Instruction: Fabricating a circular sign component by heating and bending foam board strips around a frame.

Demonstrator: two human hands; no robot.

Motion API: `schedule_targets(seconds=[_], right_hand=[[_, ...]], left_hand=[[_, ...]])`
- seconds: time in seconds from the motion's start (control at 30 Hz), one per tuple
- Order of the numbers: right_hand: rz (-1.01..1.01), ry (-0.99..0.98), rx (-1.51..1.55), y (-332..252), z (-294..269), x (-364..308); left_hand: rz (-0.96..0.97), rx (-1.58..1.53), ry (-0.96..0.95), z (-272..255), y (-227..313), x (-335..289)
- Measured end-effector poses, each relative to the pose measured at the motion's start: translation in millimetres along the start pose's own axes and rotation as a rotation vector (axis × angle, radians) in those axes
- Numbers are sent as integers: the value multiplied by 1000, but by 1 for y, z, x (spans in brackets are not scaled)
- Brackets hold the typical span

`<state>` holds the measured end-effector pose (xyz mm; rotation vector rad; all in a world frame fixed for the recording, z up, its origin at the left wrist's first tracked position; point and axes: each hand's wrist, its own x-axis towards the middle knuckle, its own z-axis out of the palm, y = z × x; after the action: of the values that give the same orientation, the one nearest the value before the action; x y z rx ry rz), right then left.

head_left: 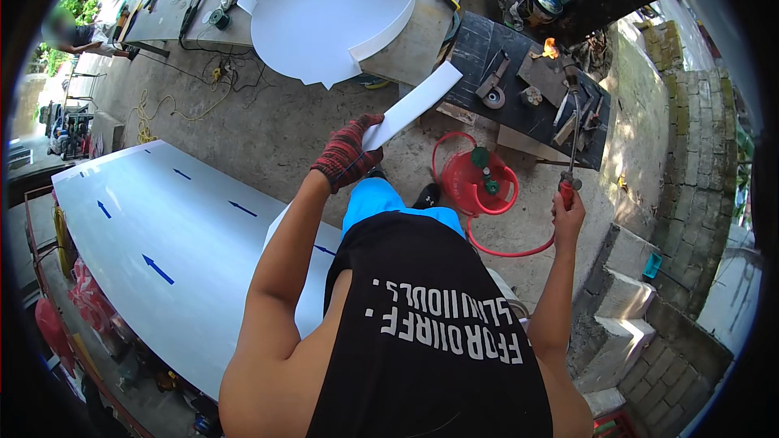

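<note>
My left hand point(350, 152), in a red and black knit glove, is closed around one end of a flat white strip point(415, 104). The strip's other end points up and right, above the near edge of a dark workbench. Bare, my right hand point(568, 212) grips the red handle of a gas torch point(575, 134). The torch's long metal tube reaches over the bench, and an orange flame point(551, 49) burns at its head. From the handle a red hose point(511, 253) curves down towards a red gas cylinder point(480, 182) on the floor. The strip and the flame are apart.
A large round white piece with a raised rim point(333, 12) lies on the far table. The dark bench point(479, 53) bears an angle grinder point(492, 91) and metal scraps. A big white sheet with blue arrows point(187, 235) spreads at left. Concrete steps point(625, 300) stand at right.
</note>
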<state>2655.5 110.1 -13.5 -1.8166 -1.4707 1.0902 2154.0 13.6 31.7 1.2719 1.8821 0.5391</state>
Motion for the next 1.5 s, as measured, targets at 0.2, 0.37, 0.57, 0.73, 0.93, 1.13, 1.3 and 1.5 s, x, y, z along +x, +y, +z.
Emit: schedule_targets(seconds=[0.2,0.37,0.57,0.73,0.93,1.13,1.3,1.5], right_hand=[[-8,209,16,14,21,61],[-140,423,-251,20,51,125],[-80,497,-256,34,95,207],[43,525,-259,73,135,275],[164,506,-306,123,169,338],[197,433,-363,180,170,362],[240,320,-444,216,163,380],[331,180,-319,262,156,400]], left_hand=[[40,36,-58,-34,-11,19],[79,-62,-146,-47,-40,34],[44,-230,-247,-52,-42,56],[-30,-282,-322,-58,-21,73],[-269,-524,-268,-55,6,86],[-218,-57,-260,-67,19,106],[-348,111,-193,-79,7,110],[-434,149,-159,-97,-19,114]])
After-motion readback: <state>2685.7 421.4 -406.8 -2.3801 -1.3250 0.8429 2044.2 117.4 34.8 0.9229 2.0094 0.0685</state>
